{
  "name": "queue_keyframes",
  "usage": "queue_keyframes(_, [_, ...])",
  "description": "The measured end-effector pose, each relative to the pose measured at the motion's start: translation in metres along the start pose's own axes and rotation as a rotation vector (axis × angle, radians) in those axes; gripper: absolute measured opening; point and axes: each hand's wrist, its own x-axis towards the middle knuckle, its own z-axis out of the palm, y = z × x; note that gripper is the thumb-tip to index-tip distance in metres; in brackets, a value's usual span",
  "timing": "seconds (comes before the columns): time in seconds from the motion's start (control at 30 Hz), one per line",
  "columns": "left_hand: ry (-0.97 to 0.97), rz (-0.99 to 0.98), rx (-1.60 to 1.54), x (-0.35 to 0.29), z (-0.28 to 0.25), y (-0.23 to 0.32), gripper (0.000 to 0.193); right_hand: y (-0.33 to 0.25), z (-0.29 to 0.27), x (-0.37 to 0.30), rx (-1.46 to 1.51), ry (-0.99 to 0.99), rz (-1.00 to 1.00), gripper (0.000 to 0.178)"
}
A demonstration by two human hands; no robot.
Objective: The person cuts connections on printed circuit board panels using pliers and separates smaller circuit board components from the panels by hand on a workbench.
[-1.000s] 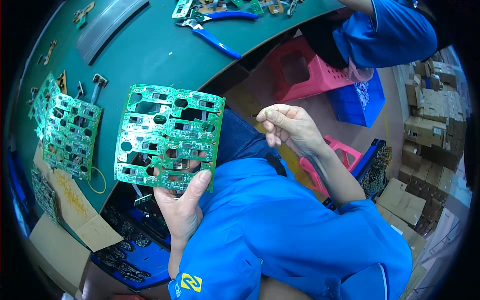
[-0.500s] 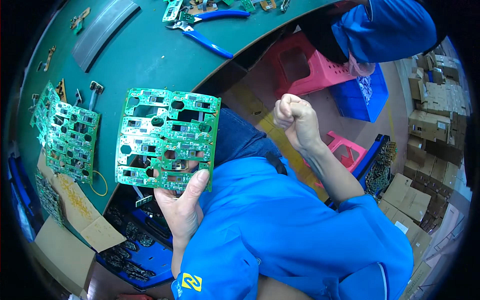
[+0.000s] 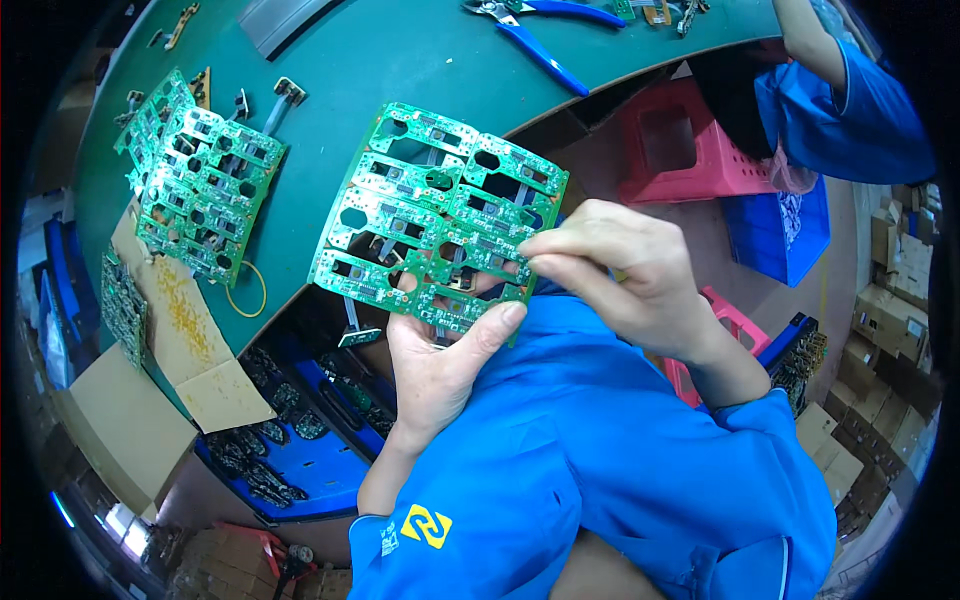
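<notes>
My left hand [image 3: 445, 365] grips the lower edge of a green circuit board panel [image 3: 440, 205], with the thumb on its face and the fingers behind. The panel has rows of cut-outs and small mounted parts; a small board on a ribbon cable [image 3: 358, 337] dangles below its lower left corner. At the panel's right edge, my right hand [image 3: 620, 270] is closed, thumb and forefinger pinched together. Whatever sits between those fingertips is too small or hidden to make out.
More green panels [image 3: 205, 190] lie on the green table [image 3: 370, 65] at left, by a cardboard flap [image 3: 190, 330] with yellow bits. Blue-handled cutters [image 3: 545, 50] lie at the far edge. A blue tray [image 3: 320, 485] holds dark boards below. Pink stools [image 3: 690, 150] and another person's arm [image 3: 815, 45] are at right.
My right hand has come left from a raised fist to the panel's right edge, fingers now pinched. In the picture, the panel and my left hand sit farther right, with the panel tilted.
</notes>
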Motion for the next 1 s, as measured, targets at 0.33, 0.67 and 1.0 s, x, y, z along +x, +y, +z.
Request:
queue_keyframes(0.33, [-0.028, -0.017, 0.027, -0.0005, -0.0063, -0.0021, 0.046, 0.0047, 0.0130, 0.0080, -0.178, -0.034, -0.076, 0.019])
queue_keyframes(0.67, [-0.015, -0.020, 0.008, 0.0001, 0.0006, -0.0029, 0.045, -0.0006, 0.0114, 0.0060, -0.149, -0.002, 0.085, 0.014])
queue_keyframes(1.0, [-0.040, -0.030, 0.023, 0.0001, 0.0012, -0.0044, 0.045, 0.0007, 0.0089, 0.0045, -0.025, 0.042, 0.147, 0.011])
